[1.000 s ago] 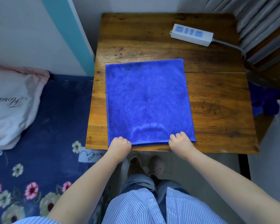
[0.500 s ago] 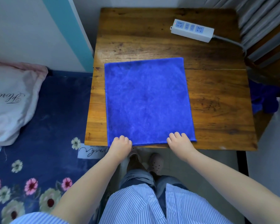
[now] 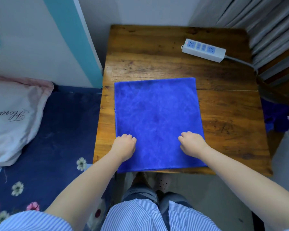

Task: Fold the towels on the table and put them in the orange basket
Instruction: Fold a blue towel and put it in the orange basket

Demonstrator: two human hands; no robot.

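Blue towel [image 3: 157, 120] flat on table [image 3: 223, 130], near edge at table rim. Left hand [image 3: 123, 145], right hand [image 3: 193, 143]: fingers curled, knuckles resting on near part, likely smoothing; pinch cannot tell.

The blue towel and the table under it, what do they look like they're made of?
The towel looks like soft microfibre or plush cloth: a fuzzy matte nap with brushed streaks. The table looks like solid wood planks with a glossy varnish: visible grain, dark knots, a seam between boards and a sheen.
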